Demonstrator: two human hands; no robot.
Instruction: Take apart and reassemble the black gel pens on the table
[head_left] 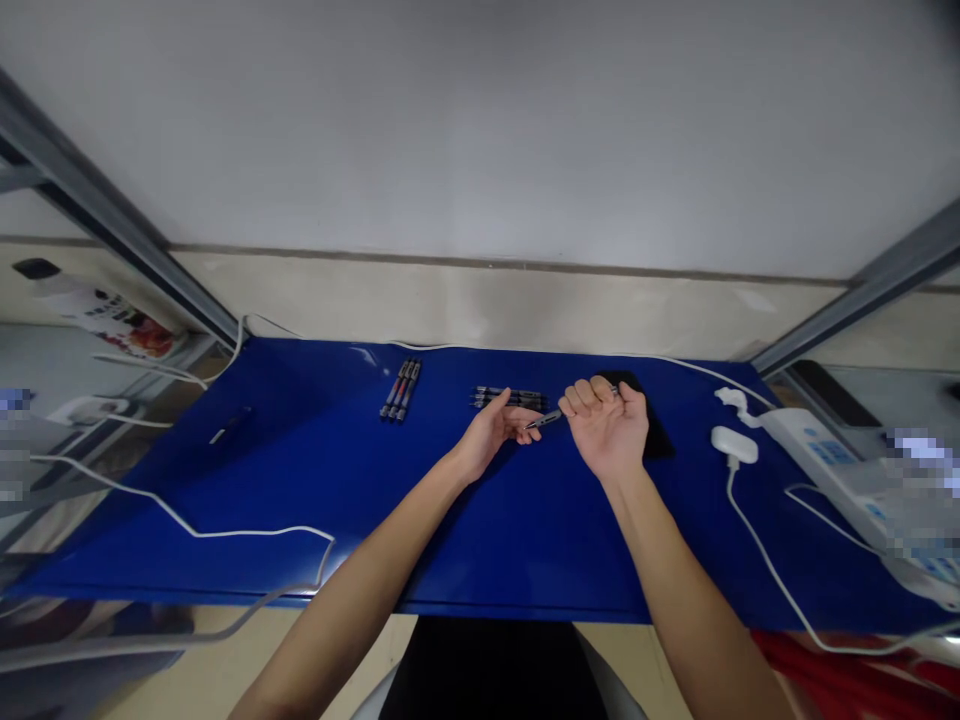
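A slim grey-and-black pen slants between my hands over the blue table. My right hand is closed around its upper end, palm turned up. At the pen's pointed end is my left hand, thumb raised apart from loosely bent fingers; whether the fingers touch the tip is hard to tell. Just behind the left hand lies a row of dark pens, partly covered by it. Farther left, three pens rest side by side. A flat black object sits partly hidden behind my right hand.
On the blue table, a white cable crosses the left side. A small dark item lies there too. To the right are a white charger and a power strip. A bottle stands beyond the left frame post.
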